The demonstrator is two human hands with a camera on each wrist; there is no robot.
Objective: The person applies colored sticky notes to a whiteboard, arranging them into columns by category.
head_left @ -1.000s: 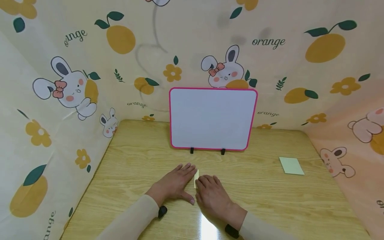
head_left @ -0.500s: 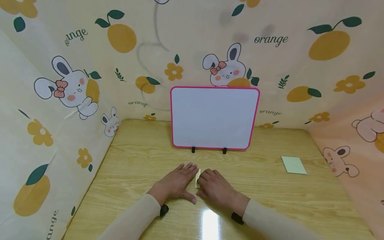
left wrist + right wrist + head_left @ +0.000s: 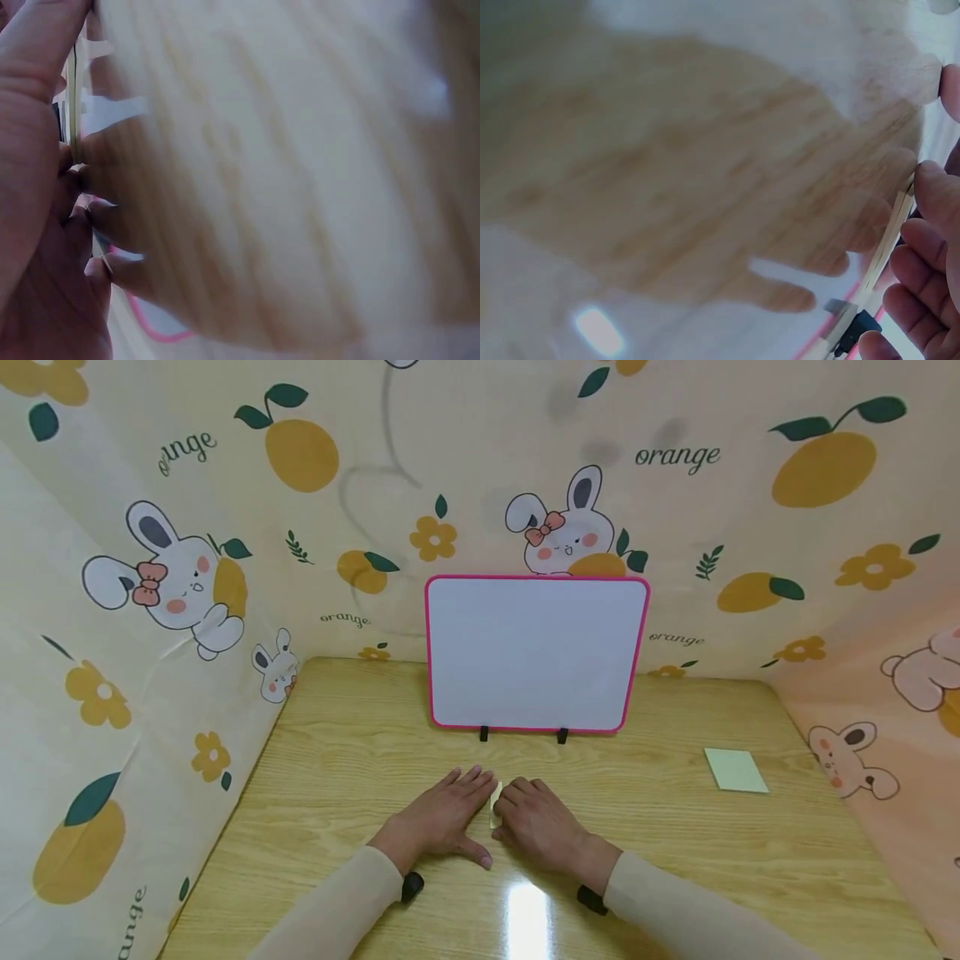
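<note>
A narrow pale yellow paper strip (image 3: 495, 804) lies on the table between the two hands, partly covered by fingers. My left hand (image 3: 442, 817) rests palm down with its fingers stretched out, their tips at the strip's left side and the thumb pointing right. My right hand (image 3: 542, 823) lies at the strip's right side, with curled fingers pressing on the paper and the thumb tip apart from them. Seen edge-on in the right wrist view, the strip (image 3: 889, 238) looks layered, with a fingertip at its near end.
A whiteboard (image 3: 536, 652) with a pink frame stands upright at the back on black feet (image 3: 562, 736). A pale green square of paper (image 3: 736, 770) lies on the wood-grain table (image 3: 337, 727) to the right. Patterned cloth (image 3: 480, 460) surrounds the table.
My right hand has shifted slightly right along the strip, its curled fingers still on the paper. The left hand stays in place; the head view has tilted a little.
</note>
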